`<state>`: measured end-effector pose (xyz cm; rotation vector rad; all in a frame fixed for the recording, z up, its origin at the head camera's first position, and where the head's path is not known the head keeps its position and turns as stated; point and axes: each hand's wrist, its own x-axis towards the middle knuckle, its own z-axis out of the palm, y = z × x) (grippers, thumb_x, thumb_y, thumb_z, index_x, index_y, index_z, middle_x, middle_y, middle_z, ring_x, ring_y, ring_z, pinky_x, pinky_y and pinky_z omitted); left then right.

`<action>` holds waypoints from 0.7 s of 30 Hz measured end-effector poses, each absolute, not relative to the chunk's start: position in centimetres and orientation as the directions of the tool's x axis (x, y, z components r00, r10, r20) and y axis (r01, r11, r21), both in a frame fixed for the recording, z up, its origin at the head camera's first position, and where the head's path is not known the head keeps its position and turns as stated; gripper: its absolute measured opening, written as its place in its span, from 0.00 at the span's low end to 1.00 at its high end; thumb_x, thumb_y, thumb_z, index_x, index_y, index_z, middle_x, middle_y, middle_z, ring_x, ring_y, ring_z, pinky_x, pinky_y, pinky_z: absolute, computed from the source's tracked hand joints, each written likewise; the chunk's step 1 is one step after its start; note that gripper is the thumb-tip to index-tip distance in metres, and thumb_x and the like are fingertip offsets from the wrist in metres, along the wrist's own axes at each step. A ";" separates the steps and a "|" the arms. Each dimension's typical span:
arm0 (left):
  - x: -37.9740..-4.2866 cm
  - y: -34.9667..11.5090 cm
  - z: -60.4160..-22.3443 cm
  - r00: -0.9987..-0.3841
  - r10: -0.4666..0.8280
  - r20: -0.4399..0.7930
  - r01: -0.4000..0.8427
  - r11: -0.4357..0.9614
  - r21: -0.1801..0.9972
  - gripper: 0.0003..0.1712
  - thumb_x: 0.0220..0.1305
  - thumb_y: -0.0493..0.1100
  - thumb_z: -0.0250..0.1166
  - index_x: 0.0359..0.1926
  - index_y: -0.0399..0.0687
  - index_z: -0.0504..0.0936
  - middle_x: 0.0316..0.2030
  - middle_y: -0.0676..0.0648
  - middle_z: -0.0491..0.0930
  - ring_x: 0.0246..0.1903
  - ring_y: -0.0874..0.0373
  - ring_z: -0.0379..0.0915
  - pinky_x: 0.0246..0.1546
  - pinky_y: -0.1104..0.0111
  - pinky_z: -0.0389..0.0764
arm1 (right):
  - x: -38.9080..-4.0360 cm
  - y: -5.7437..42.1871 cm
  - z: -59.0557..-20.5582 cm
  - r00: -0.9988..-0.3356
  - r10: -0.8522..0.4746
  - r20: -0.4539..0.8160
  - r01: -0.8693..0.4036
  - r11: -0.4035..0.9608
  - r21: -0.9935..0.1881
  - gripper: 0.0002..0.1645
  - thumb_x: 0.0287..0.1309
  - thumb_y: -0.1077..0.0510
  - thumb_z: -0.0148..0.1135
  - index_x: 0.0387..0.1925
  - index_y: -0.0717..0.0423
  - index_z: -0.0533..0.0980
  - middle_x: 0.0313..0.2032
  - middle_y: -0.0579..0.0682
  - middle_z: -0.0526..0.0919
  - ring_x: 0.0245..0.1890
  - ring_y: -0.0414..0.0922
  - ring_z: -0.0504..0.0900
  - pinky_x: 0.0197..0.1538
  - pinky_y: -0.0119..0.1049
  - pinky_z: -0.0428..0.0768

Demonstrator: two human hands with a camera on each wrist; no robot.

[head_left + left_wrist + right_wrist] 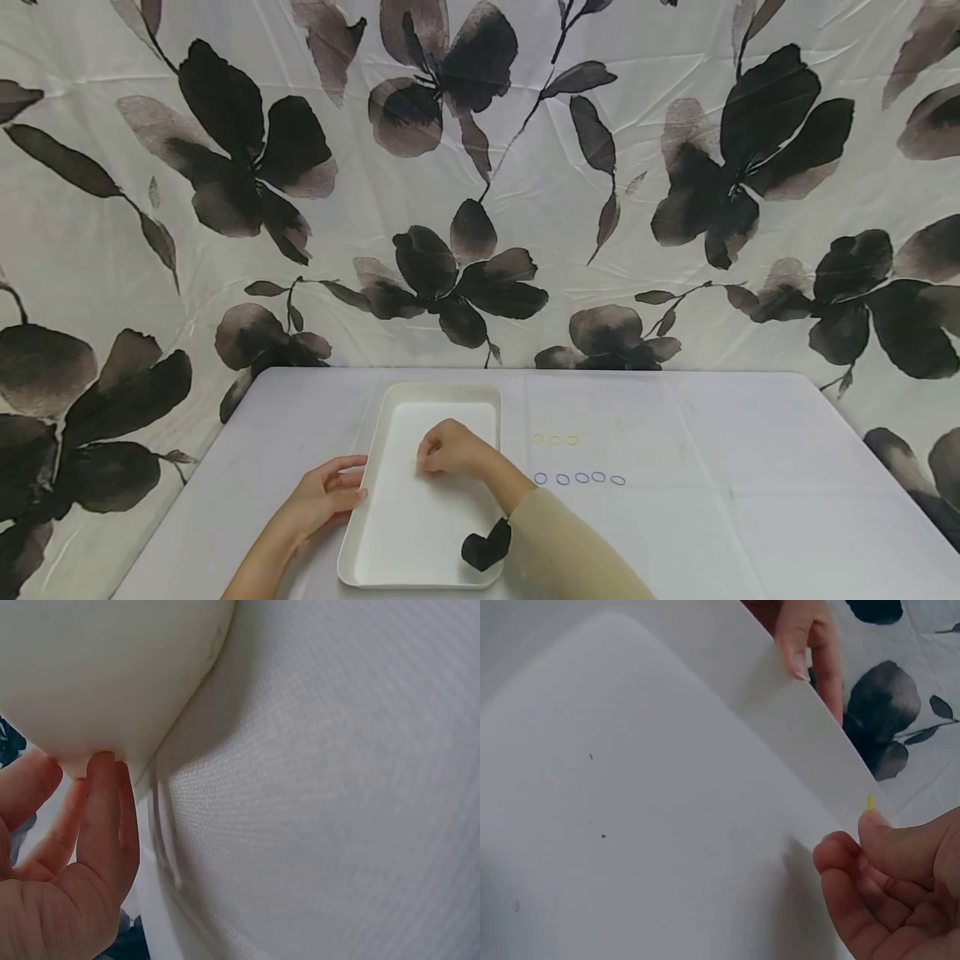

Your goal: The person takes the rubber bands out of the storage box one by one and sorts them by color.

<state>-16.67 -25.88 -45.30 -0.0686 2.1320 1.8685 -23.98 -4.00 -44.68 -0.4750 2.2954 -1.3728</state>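
A shallow white tray (397,533) lies on the table. My left hand (318,502) grips its left rim, the thumb at the edge and the other fingers against the outer side; in the left wrist view those fingertips touch the tray's wall (112,682). Over the inside of the tray, my right hand (453,450) pinches a small thin yellow piece (870,801) between thumb and finger. Only its tip shows, so its full shape is hidden. Dark specks (604,836) dot the tray floor in the right wrist view.
Right of the tray lie three thin yellow rings (555,440) in a row, with a row of several blue rings (582,478) nearer. A black heart-like shape (486,546) shows at the tray's near right corner, beside the sleeve (570,542). Behind the table hangs a floral cloth (600,208).
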 end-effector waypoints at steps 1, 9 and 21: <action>-16.7 -25.9 -45.3 -0.952 0.163 -0.257 -0.233 0.151 0.961 0.37 0.56 0.31 0.63 0.63 0.26 0.57 0.46 0.38 0.77 0.41 0.54 0.78 0.39 0.62 0.80 | -24.1 -3.9 -44.6 -0.853 -0.490 -0.180 -0.060 0.436 -0.898 0.07 0.49 0.70 0.64 0.20 0.62 0.77 0.17 0.49 0.78 0.19 0.39 0.72 0.24 0.27 0.70; -16.6 -26.1 -45.4 -0.952 0.194 -0.239 -0.214 0.141 0.967 0.36 0.56 0.30 0.62 0.63 0.25 0.56 0.49 0.33 0.75 0.42 0.53 0.78 0.39 0.61 0.80 | -24.4 -2.9 -44.1 -0.838 -0.517 -0.177 -0.001 0.326 -0.945 0.02 0.48 0.72 0.65 0.24 0.68 0.78 0.18 0.51 0.79 0.20 0.39 0.77 0.27 0.29 0.76; -16.6 -26.2 -45.5 -0.951 0.205 -0.230 -0.206 0.132 0.970 0.37 0.56 0.30 0.63 0.63 0.24 0.56 0.48 0.34 0.76 0.41 0.55 0.78 0.39 0.62 0.80 | -24.7 -1.2 -43.9 -0.858 -0.478 -0.187 0.076 0.242 -0.967 0.07 0.45 0.73 0.67 0.30 0.71 0.81 0.24 0.57 0.84 0.23 0.44 0.83 0.32 0.37 0.82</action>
